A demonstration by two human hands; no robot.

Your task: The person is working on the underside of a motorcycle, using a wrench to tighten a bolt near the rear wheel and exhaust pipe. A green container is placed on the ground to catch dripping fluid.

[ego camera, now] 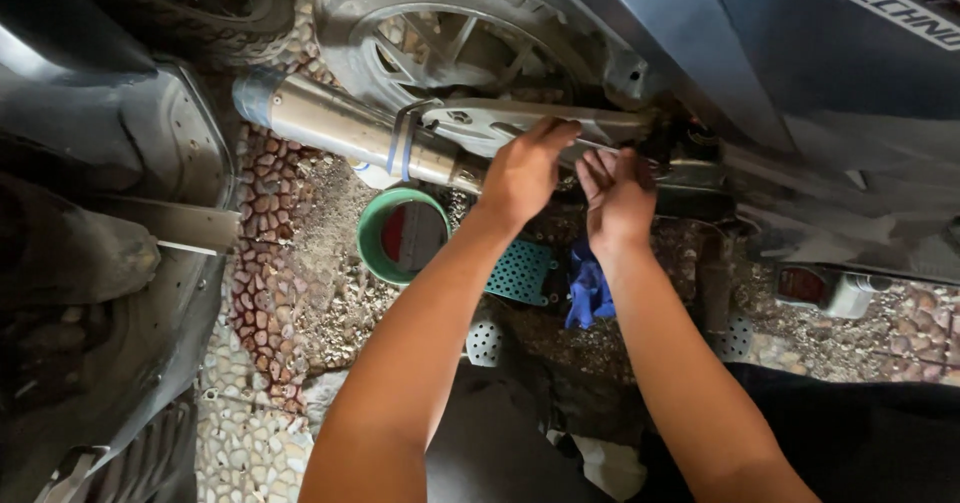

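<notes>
- Left hand (520, 171) pressed on the grey metal bracket (520, 123) beside the exhaust pipe (340, 128), fingers curled over its edge, gripping it.
- Right hand (617, 195) closed around a thin metal tool (600, 149) at the joint under the blue body panel (700, 33); tool tip hidden, so seating on the fastener impossible to tell.
- Risk judged: tool slipping off, knuckles striking the bracket or the rear wheel (450, 33) just behind.
- Green basin (400, 233) on the pebble floor (290, 293) just below the pipe, not directly under the hands; a spill could miss it.
- Blue cloth (588, 288) and oil bottle (825, 288) lay near; easy to knock over.
- A loosened small part could fall and get lost among the pebbles.
</notes>
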